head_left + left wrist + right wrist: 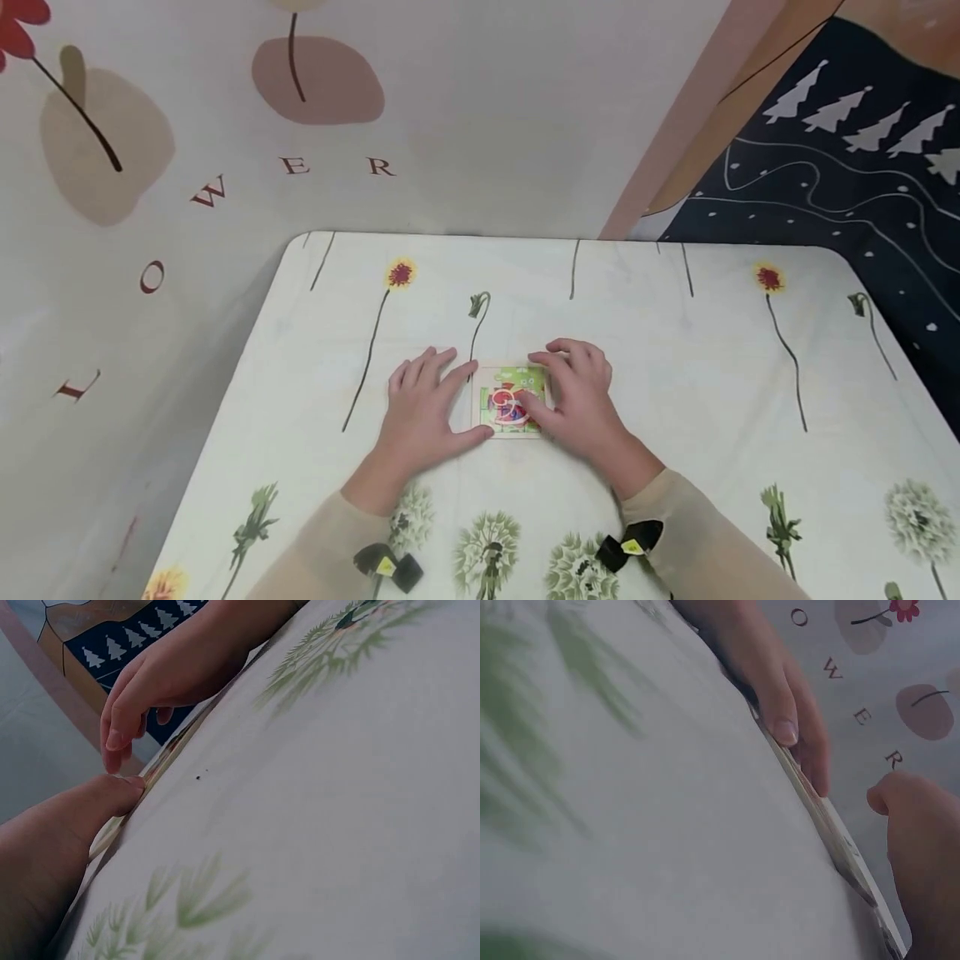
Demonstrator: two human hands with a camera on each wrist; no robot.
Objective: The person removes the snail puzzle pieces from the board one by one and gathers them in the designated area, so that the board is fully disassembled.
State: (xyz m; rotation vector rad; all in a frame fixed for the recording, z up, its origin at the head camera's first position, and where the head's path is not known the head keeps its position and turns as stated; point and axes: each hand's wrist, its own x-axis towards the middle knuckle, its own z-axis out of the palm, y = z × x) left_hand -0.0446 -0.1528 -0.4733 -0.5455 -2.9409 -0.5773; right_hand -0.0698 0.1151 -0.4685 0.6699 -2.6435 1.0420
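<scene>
On the table lies a small square picture puzzle board [532, 379], with a green background, a red and blue figure and pale curved lines. My left hand [422, 417] rests at its left side, fingers fairly straight; the thumb touches the near left corner and the index fingertip is right at the far left corner. Over the right side is my right hand [581, 400], its thumb above the picture and its fingers loosely bent past the right edge. Edge-on in the right wrist view, the board [829, 832] looks thin and pale, with the left thumb on its edge.
The white table cover [675, 350] is printed with flowers and dandelions. Behind the table stands a pale wall covering [480, 125] with letters, and at the right a dark panel [825, 192] with white trees. Each sleeve carries a black wrist strap [633, 543].
</scene>
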